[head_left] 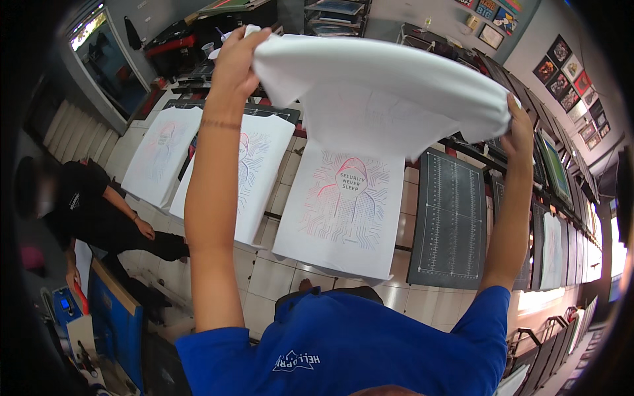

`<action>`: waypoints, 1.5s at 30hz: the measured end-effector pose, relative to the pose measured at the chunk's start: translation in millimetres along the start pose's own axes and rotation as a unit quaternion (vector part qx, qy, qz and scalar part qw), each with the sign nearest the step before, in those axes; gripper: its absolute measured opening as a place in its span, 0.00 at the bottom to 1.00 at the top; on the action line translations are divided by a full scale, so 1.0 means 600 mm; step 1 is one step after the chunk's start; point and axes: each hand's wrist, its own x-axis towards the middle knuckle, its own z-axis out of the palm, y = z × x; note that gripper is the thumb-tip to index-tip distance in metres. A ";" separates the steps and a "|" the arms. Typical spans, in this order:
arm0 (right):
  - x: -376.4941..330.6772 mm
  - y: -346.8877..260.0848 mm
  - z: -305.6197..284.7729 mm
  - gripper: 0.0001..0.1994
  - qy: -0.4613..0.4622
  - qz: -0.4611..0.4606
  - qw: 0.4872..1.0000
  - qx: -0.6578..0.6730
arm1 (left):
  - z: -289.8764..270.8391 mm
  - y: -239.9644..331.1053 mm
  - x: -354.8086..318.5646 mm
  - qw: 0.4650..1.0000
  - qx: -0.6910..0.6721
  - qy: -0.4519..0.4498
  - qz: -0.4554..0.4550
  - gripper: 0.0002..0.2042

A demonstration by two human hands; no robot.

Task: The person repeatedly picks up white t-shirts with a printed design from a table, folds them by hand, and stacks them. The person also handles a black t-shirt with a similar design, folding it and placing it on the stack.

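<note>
Both arms are raised and spread, stretching a white T-shirt (383, 72) above the far end of a printing board. My left hand (239, 59) is closed on one end of the cloth, and my right hand (520, 131) grips the other. Between them the fabric bows in a loose roll, with faint print showing through beneath. Below it, white cloth with a pink-and-blue hooded-figure print (350, 198) lies flat on the board. It seems to run on into the lifted cloth, though the fold hides the join.
Two more printed white shirts (264, 178) (160, 155) lie on boards to the left. On the right is a bare black board (449, 221) with white grid marks. A person in black (99, 204) at far left has a hand by a blue machine (115, 317). Racks (333, 16) stand behind.
</note>
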 end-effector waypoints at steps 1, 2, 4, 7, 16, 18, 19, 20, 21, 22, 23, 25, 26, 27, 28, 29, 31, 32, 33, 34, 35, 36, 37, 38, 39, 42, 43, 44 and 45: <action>-0.035 -0.009 0.007 0.18 0.003 0.000 1.000 -0.024 | -0.007 0.012 -0.038 1.000 0.004 -0.017 -0.004 0.17; -0.072 -0.013 0.029 0.17 0.003 0.014 0.999 -0.045 | -0.025 0.020 -0.075 0.999 0.042 -0.006 -0.026 0.17; -0.143 0.017 0.033 0.15 0.078 0.054 0.992 -0.087 | -0.067 0.003 -0.144 0.994 0.083 0.012 -0.076 0.19; -0.274 0.101 0.034 0.17 0.074 0.130 0.980 -0.128 | -0.133 -0.069 -0.265 0.978 0.126 0.100 -0.136 0.25; -0.555 0.478 -0.016 0.18 0.159 0.347 0.924 -0.028 | -0.372 -0.346 -0.548 0.849 0.160 0.169 -0.475 0.24; -0.587 0.523 -0.024 0.18 0.158 0.367 0.917 0.009 | -0.419 -0.391 -0.585 0.833 0.156 0.122 -0.516 0.22; -0.597 0.535 -0.026 0.18 0.157 0.371 0.915 0.020 | -0.420 -0.394 -0.590 0.824 0.155 0.094 -0.537 0.21; -0.606 0.545 -0.030 0.19 0.156 0.374 0.914 0.031 | -0.422 -0.397 -0.592 0.825 0.191 0.075 -0.527 0.20; -0.615 0.553 -0.036 0.19 0.155 0.378 0.912 0.042 | -0.424 -0.402 -0.591 0.824 0.227 0.055 -0.516 0.19; -0.619 0.553 -0.039 0.19 0.157 0.374 0.913 0.040 | -0.426 -0.403 -0.592 0.822 0.261 0.039 -0.505 0.18; -0.621 0.552 -0.042 0.19 0.158 0.370 0.914 0.038 | -0.427 -0.405 -0.594 0.826 0.285 0.034 -0.485 0.16; -0.629 0.540 -0.043 0.20 0.158 0.370 0.915 0.039 | -0.434 -0.413 -0.602 0.832 0.333 0.027 -0.443 0.13; -0.635 0.526 -0.039 0.20 0.157 0.372 0.914 0.042 | -0.443 -0.414 -0.612 0.852 0.317 0.035 -0.415 0.12; -0.640 0.520 -0.034 0.21 0.154 0.375 0.913 0.045 | -0.455 -0.411 -0.622 0.870 0.302 0.044 -0.387 0.10; -0.646 0.517 -0.033 0.21 0.152 0.374 0.914 0.048 | -0.459 -0.413 -0.629 0.889 0.283 0.051 -0.357 0.09; -0.661 0.520 -0.037 0.21 0.153 0.372 0.914 0.052 | -0.443 -0.402 -0.625 0.885 0.300 0.042 -0.353 0.08; -0.684 0.528 -0.045 0.22 0.148 0.373 0.915 0.052 | -0.421 -0.369 -0.622 0.877 0.334 0.030 -0.343 0.07; -0.690 0.535 -0.046 0.22 0.146 0.378 0.913 0.054 | -0.427 -0.373 -0.628 0.888 0.320 0.034 -0.329 0.07; -0.695 0.543 -0.047 0.22 0.145 0.383 0.911 0.055 | -0.436 -0.380 -0.633 0.898 0.305 0.038 -0.314 0.08; -0.698 0.550 -0.049 0.22 0.144 0.387 0.909 0.056 | -0.432 -0.377 -0.635 0.909 0.289 0.042 -0.299 0.08; -0.699 0.555 -0.053 0.23 0.139 0.398 0.905 0.052 | -0.429 -0.374 -0.636 0.912 0.261 0.052 -0.311 0.08; -0.700 0.559 -0.059 0.23 0.134 0.410 0.901 0.048 | -0.425 -0.373 -0.634 0.915 0.234 0.062 -0.323 0.09; -0.700 0.562 -0.060 0.23 0.128 0.421 0.897 0.046 | -0.422 -0.366 -0.629 0.917 0.208 0.072 -0.334 0.09; -0.700 0.565 -0.063 0.21 0.133 0.422 0.896 0.033 | -0.425 -0.362 -0.627 0.914 0.207 0.068 -0.344 0.09; -0.699 0.567 -0.065 0.20 0.138 0.423 0.895 0.020 | -0.427 -0.357 -0.624 0.910 0.207 0.063 -0.353 0.09; -0.708 0.570 -0.072 0.18 0.144 0.444 0.884 -0.013 | -0.440 -0.347 -0.627 0.877 0.290 0.011 -0.382 0.10; -0.716 0.574 -0.075 0.18 0.145 0.454 0.879 -0.021 | -0.449 -0.344 -0.630 0.859 0.332 -0.015 -0.390 0.11; -0.720 0.580 -0.078 0.18 0.134 0.464 0.875 -0.039 | -0.456 -0.345 -0.633 0.868 0.306 -0.004 -0.392 0.11; -0.718 0.589 -0.082 0.17 0.124 0.474 0.870 -0.057 | -0.463 -0.349 -0.636 0.876 0.279 0.007 -0.394 0.11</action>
